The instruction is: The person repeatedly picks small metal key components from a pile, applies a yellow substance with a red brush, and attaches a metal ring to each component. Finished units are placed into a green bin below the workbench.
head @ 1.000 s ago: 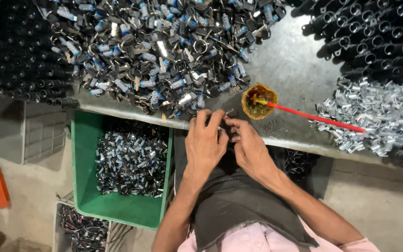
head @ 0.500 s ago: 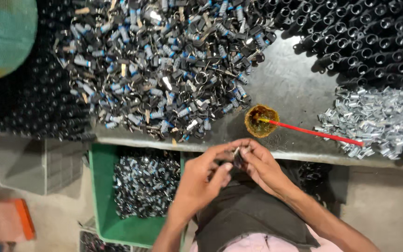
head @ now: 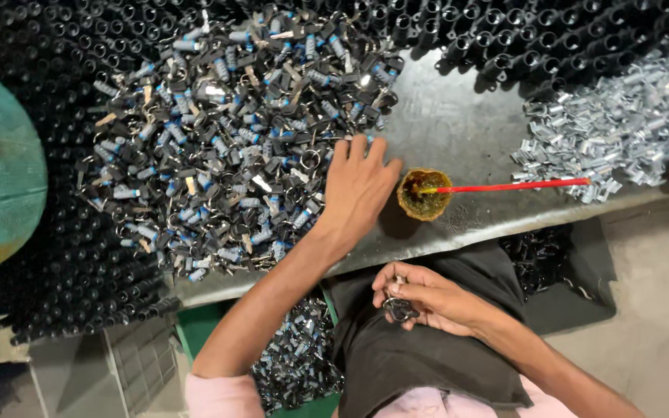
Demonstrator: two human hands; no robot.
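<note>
Right hand [head: 427, 298] over the lap, grip closed on a small metal lock part [head: 399, 308]: dark grey, ring-like loop at the bottom, short silvery stub sticking up between thumb and fingers. Finer detail too small to tell.

Left hand [head: 359, 186] flat, fingers spread, resting on the edge of the heap of small locks [head: 234, 147] on the desk [head: 458, 124]; grip not closed on anything.

Counts: two hands, one small cup of amber liquid [head: 423, 194], one red stick [head: 512, 186] in it, one pile of silver clips [head: 613, 124]. Heap pieces uncountable.

Versus half a second ago: both hands were together at the desk edge; now left has reached out to the heap, right has dropped to the lap.
</note>
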